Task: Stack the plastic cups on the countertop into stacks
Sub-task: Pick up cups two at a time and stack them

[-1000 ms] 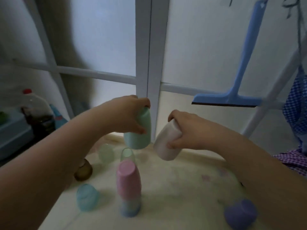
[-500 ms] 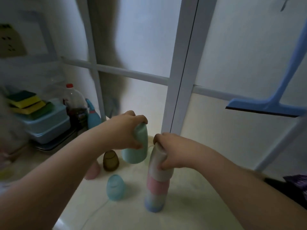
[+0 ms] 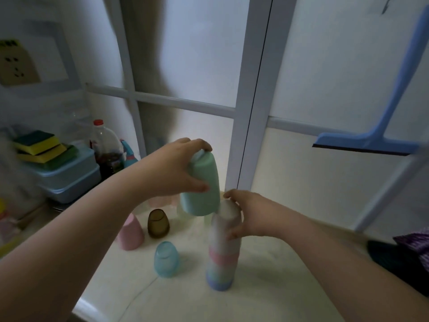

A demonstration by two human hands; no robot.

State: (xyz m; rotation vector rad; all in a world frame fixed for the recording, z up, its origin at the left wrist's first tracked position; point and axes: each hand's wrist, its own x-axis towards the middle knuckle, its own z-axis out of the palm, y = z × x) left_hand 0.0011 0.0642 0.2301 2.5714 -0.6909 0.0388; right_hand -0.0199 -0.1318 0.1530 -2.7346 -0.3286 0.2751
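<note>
Your left hand [image 3: 171,170] is at the centre of the frame, its grip closed around a mint-green plastic cup [image 3: 203,187] held upside down in the air, fingers over the base and thumb across the side. The cup's open mouth hangs just above and to the left of the top of the stack.

Your right hand [image 3: 251,213] is just right of centre, its grip wrapped around the white plastic cup [image 3: 224,225] that tops the stack of upturned cups [image 3: 221,259]. Below the white cup you can see a pink band, then pale green, then a lilac-blue cup at the bottom, standing on the cream desk [image 3: 267,287] in the lower middle of the frame.

To the left of the stack, a translucent blue plastic cup [image 3: 166,262] stands mouth down on the desk, well apart from a pink plastic cup [image 3: 130,233] and a brown translucent cup [image 3: 158,223] behind it. A pale cup behind the mint one is mostly hidden.

At the left edge, yellow-and-green sponges [image 3: 38,145] lie on a light blue lidded box [image 3: 69,175], with a red-capped plastic bottle [image 3: 106,147] beside it. A blue squeegee [image 3: 380,117] hangs at the upper right.
</note>
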